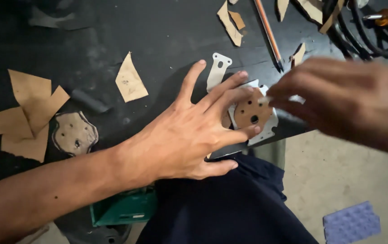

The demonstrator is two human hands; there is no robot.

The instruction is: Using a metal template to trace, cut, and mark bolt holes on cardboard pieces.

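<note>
My left hand lies flat on the black workbench, fingers spread, pressing down a white metal plate with a brown cardboard gasket on top of it. My right hand, blurred, hovers just right of the gasket. Its fingertips pinch a small white thing at the gasket's upper edge; what it is I cannot make out. The plate sits at the bench's front edge, and a white metal tab sticks up behind my fingers.
Brown cardboard scraps lie at the left, one more in the middle, others at the top. A cut gasket rests left of my forearm. A pencil, black cables, a green box and a blue mat are about.
</note>
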